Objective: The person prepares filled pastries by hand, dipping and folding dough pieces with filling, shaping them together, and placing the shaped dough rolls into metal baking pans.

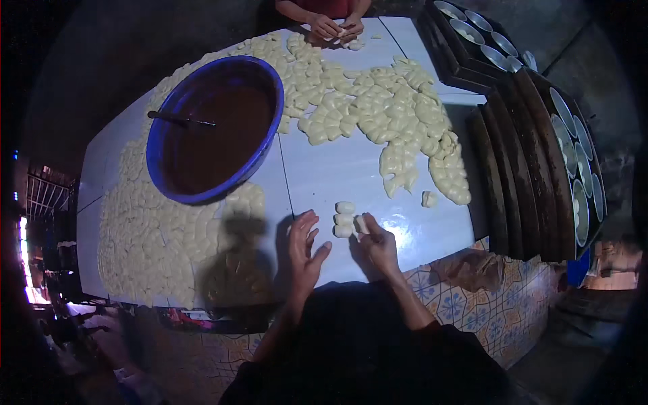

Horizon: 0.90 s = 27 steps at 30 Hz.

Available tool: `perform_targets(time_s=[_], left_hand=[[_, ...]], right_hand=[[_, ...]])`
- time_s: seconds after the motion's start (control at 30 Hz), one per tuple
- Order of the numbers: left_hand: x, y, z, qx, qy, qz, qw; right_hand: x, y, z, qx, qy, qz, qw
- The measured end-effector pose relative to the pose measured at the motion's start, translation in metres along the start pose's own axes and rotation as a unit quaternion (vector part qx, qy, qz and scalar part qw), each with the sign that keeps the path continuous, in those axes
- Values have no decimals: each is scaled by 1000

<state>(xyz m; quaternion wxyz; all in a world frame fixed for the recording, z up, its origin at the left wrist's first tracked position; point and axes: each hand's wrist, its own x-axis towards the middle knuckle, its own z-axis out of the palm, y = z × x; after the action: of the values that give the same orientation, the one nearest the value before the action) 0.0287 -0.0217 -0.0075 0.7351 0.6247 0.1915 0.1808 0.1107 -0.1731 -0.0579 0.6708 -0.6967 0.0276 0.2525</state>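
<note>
On the white tiled table, three small pale dough pieces (343,219) lie in a short column between my hands. Just right of them, my right hand (381,247) pinches another dough piece (361,224) between thumb and fingers. To the left of the column, my left hand (305,253) is held open above the table edge, fingers apart and nothing in it. A single lump of dough (428,198) sits farther right. Beyond it spreads a large cluster of joined dough pieces (398,101).
A blue basin (154,177) of brown filling, with a spoon (179,120) in it, stands at left among sheets of flattened dough (145,250). Dark stacked trays with round tins (582,212) line the right side. Across the table, another person's hands (335,28) handle dough.
</note>
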Motion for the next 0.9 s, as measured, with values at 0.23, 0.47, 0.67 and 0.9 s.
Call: perform_targets(time_s=[0.23, 0.47, 0.67, 0.9], left_hand=[[8, -5, -20, 49, 56, -13, 997], [12, -21, 2, 64, -35, -25, 997], [7, -3, 25, -3, -36, 5, 999], [8, -11, 21, 56, 73, 128, 988]], right_hand=[[35, 1, -76, -167, 190, -202, 946], [77, -19, -104, -364, 155, -246, 885], [-1, -73, 3, -82, -138, -223, 962], [20, -68, 35, 48, -161, -250, 954]])
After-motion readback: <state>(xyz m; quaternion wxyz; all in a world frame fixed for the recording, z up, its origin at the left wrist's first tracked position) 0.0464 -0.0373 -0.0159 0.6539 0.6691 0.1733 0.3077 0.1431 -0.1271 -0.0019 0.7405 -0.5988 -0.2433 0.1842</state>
